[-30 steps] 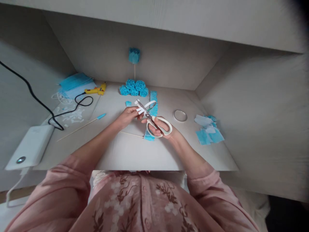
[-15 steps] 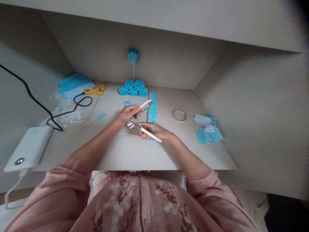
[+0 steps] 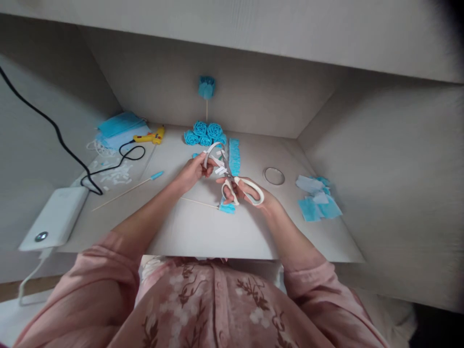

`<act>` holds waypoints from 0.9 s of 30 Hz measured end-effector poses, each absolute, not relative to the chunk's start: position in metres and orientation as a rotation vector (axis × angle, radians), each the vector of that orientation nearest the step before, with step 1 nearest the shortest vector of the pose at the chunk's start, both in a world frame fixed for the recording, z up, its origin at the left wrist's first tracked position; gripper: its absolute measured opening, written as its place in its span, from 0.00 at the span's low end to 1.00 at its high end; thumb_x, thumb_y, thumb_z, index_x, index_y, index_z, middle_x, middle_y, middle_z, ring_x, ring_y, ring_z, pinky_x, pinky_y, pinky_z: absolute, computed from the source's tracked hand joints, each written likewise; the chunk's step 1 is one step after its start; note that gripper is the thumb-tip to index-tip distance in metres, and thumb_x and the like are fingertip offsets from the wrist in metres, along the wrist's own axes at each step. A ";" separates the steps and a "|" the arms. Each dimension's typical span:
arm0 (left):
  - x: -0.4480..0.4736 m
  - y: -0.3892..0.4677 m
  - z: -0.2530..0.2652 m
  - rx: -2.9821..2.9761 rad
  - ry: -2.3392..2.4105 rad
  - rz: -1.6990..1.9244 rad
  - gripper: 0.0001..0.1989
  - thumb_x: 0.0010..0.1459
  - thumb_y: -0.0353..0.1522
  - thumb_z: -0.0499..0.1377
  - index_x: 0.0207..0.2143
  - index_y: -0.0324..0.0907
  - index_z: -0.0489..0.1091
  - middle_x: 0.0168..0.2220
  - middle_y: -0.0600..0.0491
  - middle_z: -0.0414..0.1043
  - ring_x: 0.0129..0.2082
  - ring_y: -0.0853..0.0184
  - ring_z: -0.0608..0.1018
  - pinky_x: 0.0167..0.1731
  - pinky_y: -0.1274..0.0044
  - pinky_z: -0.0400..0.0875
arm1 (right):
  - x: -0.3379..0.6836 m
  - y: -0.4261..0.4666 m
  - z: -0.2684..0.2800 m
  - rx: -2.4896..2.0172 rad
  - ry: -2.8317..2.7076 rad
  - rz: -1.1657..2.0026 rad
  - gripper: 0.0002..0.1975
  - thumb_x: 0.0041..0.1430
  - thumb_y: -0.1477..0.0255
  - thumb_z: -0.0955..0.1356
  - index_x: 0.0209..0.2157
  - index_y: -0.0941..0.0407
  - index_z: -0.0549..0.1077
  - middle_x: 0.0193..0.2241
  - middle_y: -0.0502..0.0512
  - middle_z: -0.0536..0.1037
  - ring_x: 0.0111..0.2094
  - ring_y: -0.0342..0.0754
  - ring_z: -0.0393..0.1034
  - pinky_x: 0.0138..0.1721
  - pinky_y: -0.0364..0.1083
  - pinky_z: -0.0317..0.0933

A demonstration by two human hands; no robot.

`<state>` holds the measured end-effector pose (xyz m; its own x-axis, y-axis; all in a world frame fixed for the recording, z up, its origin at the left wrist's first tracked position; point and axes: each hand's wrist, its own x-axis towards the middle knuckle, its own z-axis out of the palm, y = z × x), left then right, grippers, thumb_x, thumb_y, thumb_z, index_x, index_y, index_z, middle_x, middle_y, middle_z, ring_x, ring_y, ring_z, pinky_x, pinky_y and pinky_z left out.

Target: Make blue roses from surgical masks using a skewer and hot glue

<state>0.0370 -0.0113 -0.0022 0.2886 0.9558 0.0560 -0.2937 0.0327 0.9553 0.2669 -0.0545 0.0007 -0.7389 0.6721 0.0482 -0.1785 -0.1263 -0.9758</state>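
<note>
My left hand is closed on a curved white strip, its fingers pinching it above the table. In my right hand are white-handled scissors, fingers through the loops, blades parted and pointing up toward the strip. A few short white pieces show by the blades; whether they lie on the table or hang there I cannot tell. Beyond the scissors lies a fringed blue strip. Below my right hand is a stick with a blue piece at its end.
Blue fabric roses are clustered at the back, beneath one on a stick. To the left are face masks, a yellow glue gun, white scraps and a power bank. A ring and blue scraps lie right.
The scissors have swung from lying sideways across my right hand to pointing upward, with handles and blades spread. My right hand has turned, uncovering the blue piece on the stick.
</note>
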 end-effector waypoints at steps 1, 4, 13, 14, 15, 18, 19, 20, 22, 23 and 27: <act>0.037 -0.011 -0.004 1.129 0.755 1.121 0.28 0.64 0.55 0.57 0.29 0.38 0.74 0.21 0.54 0.66 0.22 0.69 0.68 0.27 0.77 0.63 | 0.266 -0.055 0.000 -0.560 -1.563 1.935 0.33 0.62 0.44 0.70 0.53 0.58 0.76 0.32 0.50 0.71 0.30 0.43 0.67 0.43 0.51 0.76; 0.039 -0.010 -0.009 1.140 0.705 1.110 0.28 0.63 0.55 0.60 0.29 0.39 0.72 0.23 0.53 0.69 0.23 0.69 0.69 0.27 0.77 0.64 | 0.265 -0.055 -0.003 -0.569 -1.571 1.960 0.33 0.62 0.45 0.70 0.53 0.59 0.77 0.31 0.50 0.71 0.31 0.44 0.69 0.43 0.52 0.77; 0.041 -0.016 -0.006 1.134 0.684 1.001 0.27 0.58 0.55 0.64 0.33 0.37 0.75 0.27 0.51 0.74 0.28 0.66 0.74 0.31 0.76 0.69 | 0.263 -0.053 -0.006 -0.599 -1.531 2.006 0.36 0.58 0.42 0.72 0.51 0.59 0.78 0.34 0.52 0.75 0.32 0.44 0.74 0.40 0.48 0.77; 0.041 -0.016 -0.005 1.131 0.680 0.995 0.28 0.57 0.55 0.64 0.32 0.37 0.75 0.27 0.51 0.74 0.28 0.66 0.75 0.31 0.75 0.69 | 0.263 -0.053 -0.006 -0.603 -1.523 2.007 0.36 0.57 0.42 0.72 0.51 0.59 0.78 0.34 0.52 0.76 0.32 0.44 0.74 0.41 0.48 0.77; 0.042 -0.017 -0.003 1.124 0.677 1.001 0.28 0.58 0.56 0.64 0.31 0.38 0.75 0.27 0.51 0.74 0.28 0.66 0.75 0.31 0.75 0.69 | 0.263 -0.053 -0.005 -0.609 -1.512 2.008 0.36 0.57 0.41 0.73 0.51 0.59 0.78 0.34 0.52 0.76 0.32 0.44 0.74 0.41 0.48 0.77; 0.043 -0.017 0.001 1.077 0.677 1.052 0.29 0.64 0.56 0.58 0.30 0.39 0.74 0.25 0.52 0.72 0.26 0.67 0.73 0.29 0.75 0.67 | 0.263 -0.054 -0.004 -0.605 -1.487 2.013 0.37 0.56 0.42 0.73 0.51 0.59 0.78 0.34 0.53 0.77 0.32 0.44 0.74 0.42 0.49 0.77; 0.043 -0.016 0.003 1.056 0.682 1.070 0.30 0.65 0.57 0.56 0.30 0.39 0.75 0.24 0.52 0.71 0.25 0.67 0.73 0.28 0.75 0.67 | 0.264 -0.054 -0.004 -0.589 -1.484 2.014 0.37 0.56 0.42 0.74 0.51 0.59 0.78 0.34 0.53 0.77 0.32 0.45 0.74 0.42 0.49 0.77; 0.042 -0.015 0.004 1.040 0.688 1.090 0.31 0.66 0.57 0.54 0.31 0.39 0.75 0.24 0.52 0.70 0.25 0.67 0.72 0.28 0.75 0.67 | 0.264 -0.054 -0.004 -0.570 -1.485 2.015 0.36 0.56 0.42 0.74 0.51 0.60 0.77 0.34 0.53 0.76 0.32 0.45 0.74 0.41 0.49 0.78; 0.039 -0.013 0.007 1.034 0.704 1.142 0.32 0.67 0.58 0.52 0.32 0.39 0.77 0.23 0.52 0.70 0.24 0.66 0.72 0.29 0.75 0.66 | 0.264 -0.053 -0.004 -0.546 -1.474 2.015 0.36 0.57 0.43 0.73 0.51 0.60 0.77 0.34 0.53 0.76 0.32 0.45 0.74 0.41 0.50 0.78; 0.037 -0.012 0.008 1.047 0.713 1.187 0.33 0.68 0.58 0.51 0.33 0.39 0.77 0.23 0.52 0.69 0.24 0.67 0.72 0.29 0.75 0.66 | 0.263 -0.052 -0.004 -0.550 -1.455 2.011 0.35 0.57 0.43 0.73 0.51 0.60 0.77 0.34 0.53 0.76 0.32 0.45 0.74 0.41 0.50 0.78; 0.028 -0.010 0.010 1.148 0.743 1.441 0.31 0.69 0.55 0.51 0.34 0.40 0.78 0.21 0.53 0.66 0.24 0.68 0.69 0.30 0.75 0.64 | 0.260 -0.045 -0.008 -0.634 -1.323 1.956 0.33 0.55 0.44 0.75 0.48 0.59 0.78 0.31 0.51 0.76 0.29 0.43 0.71 0.39 0.50 0.79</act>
